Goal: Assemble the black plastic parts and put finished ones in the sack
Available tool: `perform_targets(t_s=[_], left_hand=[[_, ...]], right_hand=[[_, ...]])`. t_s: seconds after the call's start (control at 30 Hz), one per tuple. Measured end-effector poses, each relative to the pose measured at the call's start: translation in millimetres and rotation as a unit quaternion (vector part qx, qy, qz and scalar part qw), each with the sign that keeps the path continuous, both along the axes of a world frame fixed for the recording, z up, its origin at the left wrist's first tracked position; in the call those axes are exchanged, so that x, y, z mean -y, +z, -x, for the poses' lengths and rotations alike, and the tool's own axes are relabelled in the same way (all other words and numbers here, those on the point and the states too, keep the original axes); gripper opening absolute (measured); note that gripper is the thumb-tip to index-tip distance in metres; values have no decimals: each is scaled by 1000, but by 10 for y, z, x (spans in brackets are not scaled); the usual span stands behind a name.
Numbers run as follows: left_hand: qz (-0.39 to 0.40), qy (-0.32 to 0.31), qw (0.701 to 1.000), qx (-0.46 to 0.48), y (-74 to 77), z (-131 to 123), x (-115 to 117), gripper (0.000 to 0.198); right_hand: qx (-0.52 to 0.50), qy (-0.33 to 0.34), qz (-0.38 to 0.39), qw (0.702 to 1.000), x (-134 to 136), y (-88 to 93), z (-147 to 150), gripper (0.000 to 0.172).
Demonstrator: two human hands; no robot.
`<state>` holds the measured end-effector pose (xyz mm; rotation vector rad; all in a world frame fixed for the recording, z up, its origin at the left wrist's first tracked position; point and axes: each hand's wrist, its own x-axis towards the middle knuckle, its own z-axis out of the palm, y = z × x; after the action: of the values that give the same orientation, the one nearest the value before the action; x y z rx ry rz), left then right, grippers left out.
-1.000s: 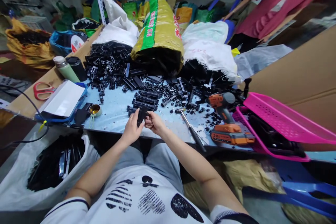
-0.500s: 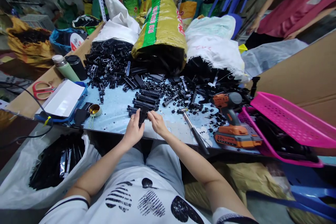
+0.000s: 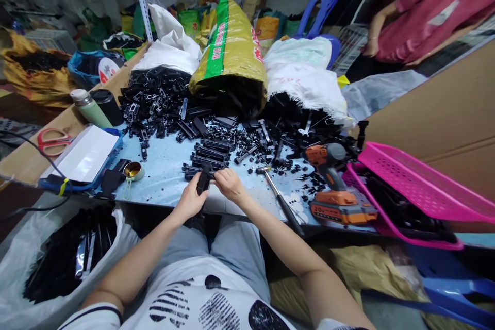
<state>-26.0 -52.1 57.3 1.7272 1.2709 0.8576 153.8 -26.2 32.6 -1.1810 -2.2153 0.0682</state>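
Note:
Near the table's front edge, my left hand (image 3: 189,200) is closed around a black plastic bar-shaped part (image 3: 203,180), held upright and slightly tilted. My right hand (image 3: 230,184) meets the part's right side with pinched fingers; whatever lies between those fingertips is hidden. Just beyond both hands, several similar black parts (image 3: 212,154) lie side by side in a stack-like row. To the right of my right hand rests a hammer (image 3: 284,205) with a black grip. Small loose black pieces and pins (image 3: 249,139) are scattered behind it.
An orange cordless drill (image 3: 328,191) and pink baskets (image 3: 421,180) stand right. Sacks (image 3: 235,46) spill black parts at the back. Left are a measuring cup (image 3: 133,171), a paper-topped tray (image 3: 83,154), scissors (image 3: 54,142) and a bottle (image 3: 91,108). A person in red (image 3: 417,20) stands beyond.
The view has tilted up and shifted slightly right. Both hands stay together at the black part, my right hand's fingers shifting a little. A second person's arm now shows at the back.

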Motion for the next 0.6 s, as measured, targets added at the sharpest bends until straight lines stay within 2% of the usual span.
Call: perform_targets(t_s=[0.07, 0.1, 0.13, 0.2, 0.23, 0.27, 0.3, 0.33, 0.37, 0.43, 0.47, 0.5, 0.53, 0.6], left_hand=[[-35, 6, 999, -14, -29, -13, 20, 60], [-60, 10, 998, -28, -48, -19, 30, 60], [-86, 13, 995, -43, -69, -24, 39, 60], [-127, 14, 989, -70, -112, -31, 50, 60], [-136, 12, 987, -79, -132, -32, 49, 60], [-137, 10, 987, -83, -149, -31, 44, 60], [-127, 8, 989, -81, -164, -27, 32, 59], [-107, 7, 992, -73, -173, -22, 15, 59], [-78, 6, 995, -60, -177, -16, -7, 59], [-5, -1, 1000, -11, -163, 1, -60, 58], [31, -10, 999, 21, -144, 11, -86, 57], [64, -24, 996, 53, -117, 21, -107, 55], [92, -39, 992, 83, -85, 30, -123, 54], [140, -68, 980, 126, -8, 46, -130, 50]], right_hand=[[-128, -11, 73, 989, 27, -18, 94, 46], [-216, -22, 131, 967, 49, -30, 157, 46], [-308, -31, 199, 930, 73, -42, 223, 46], [-455, -30, 334, 825, 117, -66, 333, 47], [-494, -22, 386, 779, 133, -78, 367, 48], [-508, -14, 418, 753, 144, -89, 382, 50], [-498, -16, 427, 755, 150, -101, 378, 51], [-465, -29, 411, 784, 150, -110, 355, 51], [-412, -50, 367, 832, 144, -118, 316, 51], [-258, -74, 228, 936, 112, -116, 203, 49], [-168, -65, 153, 972, 85, -103, 135, 47], [-81, -42, 89, 992, 51, -82, 66, 45], [-3, -12, 39, 999, 12, -51, -3, 43], [117, 48, -25, 992, -72, 28, -123, 41]])
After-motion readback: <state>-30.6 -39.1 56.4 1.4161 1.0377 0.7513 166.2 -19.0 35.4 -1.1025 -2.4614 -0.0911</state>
